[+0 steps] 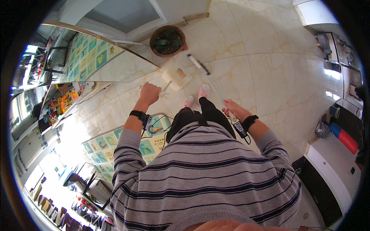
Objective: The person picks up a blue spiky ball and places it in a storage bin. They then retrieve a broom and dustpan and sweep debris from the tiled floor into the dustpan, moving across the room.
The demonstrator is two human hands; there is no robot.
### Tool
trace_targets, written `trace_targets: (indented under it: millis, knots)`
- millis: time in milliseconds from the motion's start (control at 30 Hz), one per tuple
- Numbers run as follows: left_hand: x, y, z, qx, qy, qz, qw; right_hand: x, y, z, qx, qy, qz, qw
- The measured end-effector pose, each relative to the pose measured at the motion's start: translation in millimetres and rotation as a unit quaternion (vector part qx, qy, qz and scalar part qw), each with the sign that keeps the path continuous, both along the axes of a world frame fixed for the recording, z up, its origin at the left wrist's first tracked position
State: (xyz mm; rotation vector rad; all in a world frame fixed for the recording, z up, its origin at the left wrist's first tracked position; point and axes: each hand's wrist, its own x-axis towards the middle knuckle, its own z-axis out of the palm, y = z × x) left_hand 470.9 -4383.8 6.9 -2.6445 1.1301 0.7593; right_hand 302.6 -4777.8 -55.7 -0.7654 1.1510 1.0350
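Observation:
My left hand (149, 93) is closed around the light handle (166, 89) of a long-handled dustpan. Its cream plastic pan (176, 77) rests on the floor ahead of my feet, with a small orange patch on it; whether that is a print or a loose piece I cannot tell. In my right hand (234, 109) is the pale handle of a broom (215, 88). The broom's white head with dark bristles (199, 64) is at the floor just right of the dustpan and apart from it.
A round pot with a plant (167, 41) stands beyond the dustpan. A mirrored sliding door (107, 57) runs along the left. Behind my left arm lies a printed play mat (107, 144). My pink shoes (204, 90) are close to the pan. A white-edged cabinet (326, 173) is at the right.

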Motion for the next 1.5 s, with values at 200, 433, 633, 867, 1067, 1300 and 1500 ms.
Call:
trace_targets:
  millis: [200, 433, 633, 867, 1067, 1300, 1500]
  knots:
    - [-3.2, -0.7, 1.2, -0.005, -0.001, -0.004, 1.0, 10.9, 22.0, 38.6, 0.042, -0.043, 0.074, 0.995]
    - [-9.4, 1.7, 2.2, -0.019, -0.005, 0.005, 1.0, 13.5, 6.1, 61.5, -0.082, -0.126, 0.147, 0.978]
    - [-14.5, -7.3, 3.1, 0.017, 0.001, 0.023, 1.0, 26.9, 34.6, 17.9, -0.113, -0.081, 0.159, 0.977]
    - [-14.2, -3.7, 12.2, 0.009, 0.001, 0.008, 1.0, 13.7, 43.2, 36.1, 0.022, -0.043, 0.122, 0.991]
    - [-16.2, 1.4, 7.2, -0.016, -0.005, -0.018, 1.0, -23.8, 8.3, 61.3, -0.025, -0.081, 0.044, 0.995]
    - [-13.6, 6.2, 2.7, -0.038, 0.004, -0.11, 0.993, -47.9, -18.4, 26.8, -0.178, -0.086, 0.001, 0.98]
    - [-7.4, -21.2, -1.4, -0.059, -0.005, -0.107, 0.993, -71.0, 3.6, 0.0, -0.078, -0.265, 0.096, 0.956]
